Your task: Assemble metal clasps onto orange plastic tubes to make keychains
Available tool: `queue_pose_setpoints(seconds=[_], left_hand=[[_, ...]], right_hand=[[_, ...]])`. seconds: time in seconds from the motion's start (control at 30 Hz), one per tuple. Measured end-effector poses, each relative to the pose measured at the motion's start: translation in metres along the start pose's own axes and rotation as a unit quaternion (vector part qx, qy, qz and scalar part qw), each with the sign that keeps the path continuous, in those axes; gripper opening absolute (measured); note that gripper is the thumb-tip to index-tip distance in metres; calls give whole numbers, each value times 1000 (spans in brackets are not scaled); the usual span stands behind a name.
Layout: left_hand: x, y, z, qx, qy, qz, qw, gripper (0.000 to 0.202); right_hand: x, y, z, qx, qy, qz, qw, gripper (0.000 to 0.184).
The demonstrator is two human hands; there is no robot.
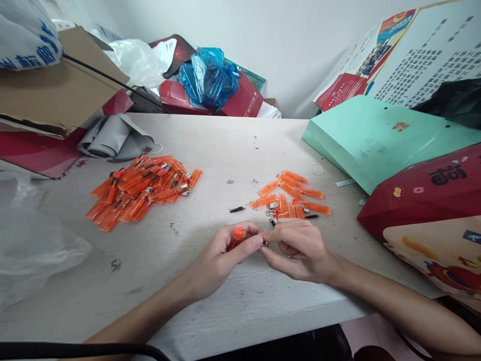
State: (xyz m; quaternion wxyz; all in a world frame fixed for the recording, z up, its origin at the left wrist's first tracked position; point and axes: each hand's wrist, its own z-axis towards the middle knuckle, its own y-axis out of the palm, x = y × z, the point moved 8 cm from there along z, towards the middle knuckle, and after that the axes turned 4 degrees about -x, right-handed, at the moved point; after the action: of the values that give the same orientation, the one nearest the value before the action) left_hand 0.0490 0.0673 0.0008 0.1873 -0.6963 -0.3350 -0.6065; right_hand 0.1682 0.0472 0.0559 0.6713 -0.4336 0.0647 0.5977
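Note:
My left hand (231,253) is closed around an orange lighter (239,233), whose orange-red end shows above the curled fingers. Its thumb and fingertips meet those of my right hand (298,248), which pinches at a small shiny metal part (266,243); the fingers mostly cover it. Just beyond my right hand lies a loose group of translucent orange lighter bodies (291,189) with small metal caps (273,206) among them. A small black piece (237,209) rests on the table past my left hand. Farther left is a heap of orange lighters (141,188) with metal tops.
A clear plastic bag (41,245) lies on the table's left side, near a cardboard box (63,90) and rolled grey sheet (116,136). A blue plastic bag (212,77) sits at the back. At right stand a mint-green box (361,135) and a dark red bag (424,195).

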Motion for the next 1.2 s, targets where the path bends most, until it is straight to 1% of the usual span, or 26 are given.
queue_pose_setpoints(seconds=[0.1, 0.23, 0.5, 0.7, 0.9, 0.97, 1.03, 1.13, 1.2], left_hand=[[-1, 0, 0, 0, -3, -4, 1000, 23], [-1, -1, 0, 3, 3, 2, 1000, 28], [-4, -3, -2, 19, 12, 48, 999, 32], [-7, -5, -3, 28, 13, 65, 997, 32], [-6, -4, -3, 28, 10, 45, 999, 31], [-8, -6, -4, 31, 4, 27, 999, 32], [-12, -10, -6, 48, -15, 15, 999, 30], [-18, -15, -9, 71, -42, 9, 997, 25], [-18, -14, -8, 61, -41, 8, 997, 24]], right_hand=[[-1, 0, 1, 0, 2, 7, 1000, 9], [-2, 0, 3, 0, 7, 8, 1000, 10], [0, -1, 2, -1, 21, -2, 1000, 8], [2, -1, -1, 11, 16, 4, 1000, 11], [3, 0, -1, -1, 18, 15, 1000, 9], [4, -1, -1, -6, 20, 14, 1000, 5], [4, -1, -1, -3, 19, 13, 1000, 2], [3, -2, 0, 1, 9, 14, 1000, 5], [2, -2, 0, 0, 4, 13, 1000, 6]])
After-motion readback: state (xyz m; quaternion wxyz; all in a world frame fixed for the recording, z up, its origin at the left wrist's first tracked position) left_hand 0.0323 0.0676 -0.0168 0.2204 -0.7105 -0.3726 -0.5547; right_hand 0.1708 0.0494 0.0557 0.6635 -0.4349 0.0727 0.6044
